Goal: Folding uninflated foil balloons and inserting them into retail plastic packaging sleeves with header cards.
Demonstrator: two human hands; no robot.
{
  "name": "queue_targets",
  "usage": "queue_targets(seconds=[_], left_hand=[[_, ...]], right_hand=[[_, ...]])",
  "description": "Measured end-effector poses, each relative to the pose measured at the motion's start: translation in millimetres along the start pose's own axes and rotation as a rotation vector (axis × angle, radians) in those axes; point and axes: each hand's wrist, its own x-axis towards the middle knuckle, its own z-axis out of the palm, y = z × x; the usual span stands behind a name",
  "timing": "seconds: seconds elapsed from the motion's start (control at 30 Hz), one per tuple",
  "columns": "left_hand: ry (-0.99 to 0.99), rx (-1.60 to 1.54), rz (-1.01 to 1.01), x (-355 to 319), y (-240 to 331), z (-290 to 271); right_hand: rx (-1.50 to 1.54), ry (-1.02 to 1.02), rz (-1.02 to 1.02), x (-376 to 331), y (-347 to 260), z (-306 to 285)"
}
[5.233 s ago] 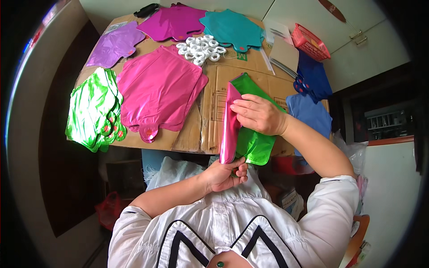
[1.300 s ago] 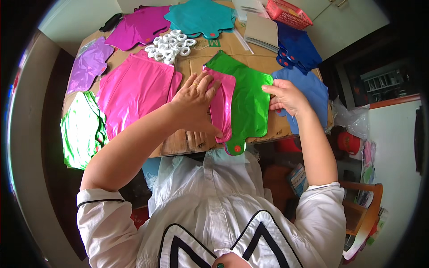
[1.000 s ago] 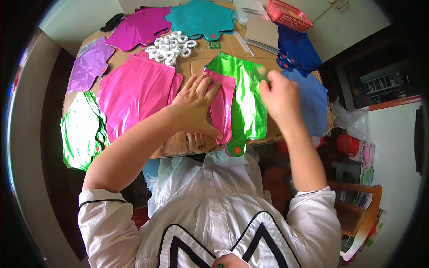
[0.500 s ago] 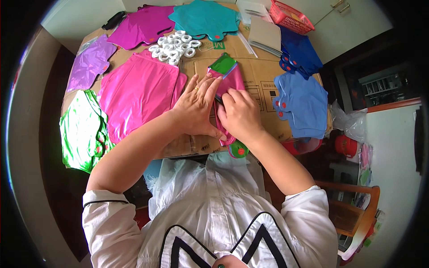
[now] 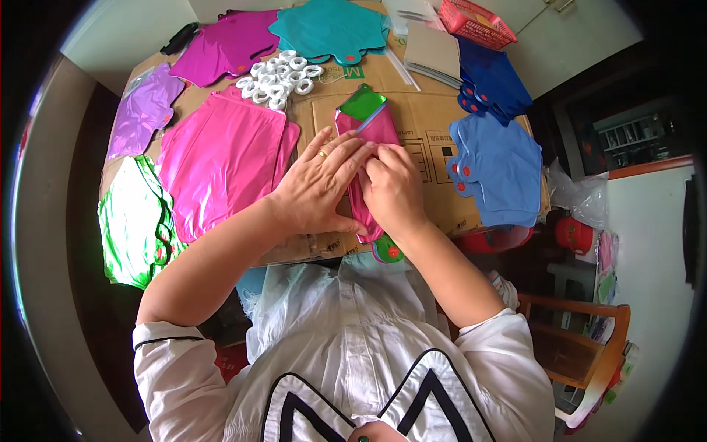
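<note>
A narrow folded piece of shiny pink film [image 5: 377, 131] lies lengthwise in front of me on the cardboard. A green patch [image 5: 361, 105] shows at its far end, and a green rounded tab with a red dot [image 5: 391, 252] shows at its near end. My left hand [image 5: 317, 184] lies open across its left side, fingers stretched and thumb spread toward the near end. Beside it, my right hand [image 5: 394, 188] is closed, its curled fingers pressed down onto the film close to my left fingertips. What those fingers hold is hidden beneath them.
Flat shiny film pieces surround the work: pink [image 5: 217, 158], green [image 5: 132, 221], lilac [image 5: 143, 110], magenta [image 5: 224, 48], teal [image 5: 328, 29], dark blue [image 5: 493, 77] and light blue [image 5: 501, 173]. White rings [image 5: 276, 79], a grey-beige pad [image 5: 433, 53] and a red basket [image 5: 479, 23] lie farther back.
My right hand has slid slightly away from me along the film, up against my left fingertips. The dark thing seen by its fingers earlier is now hidden. My left hand stays flat.
</note>
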Motion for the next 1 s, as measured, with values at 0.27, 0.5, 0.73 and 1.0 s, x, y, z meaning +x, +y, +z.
queue_targets(seconds=[0.27,0.5,0.73,1.0], left_hand=[[0.005,0.032,0.039,-5.1,-2.6,9.6],[0.01,-0.022,0.036,-7.3,-2.3,12.3],[-0.059,0.022,0.035,-3.6,-2.6,8.4],[-0.059,0.014,0.009,-5.2,0.0,5.5]], right_hand=[[0.285,0.015,0.17,0.1,2.2,0.9],[0.56,-0.171,0.117,14.5,54.4,-32.1],[-0.064,-0.442,-0.218,19.6,69.5,-2.9],[-0.151,-0.554,-0.17,-18.0,25.1,-42.2]])
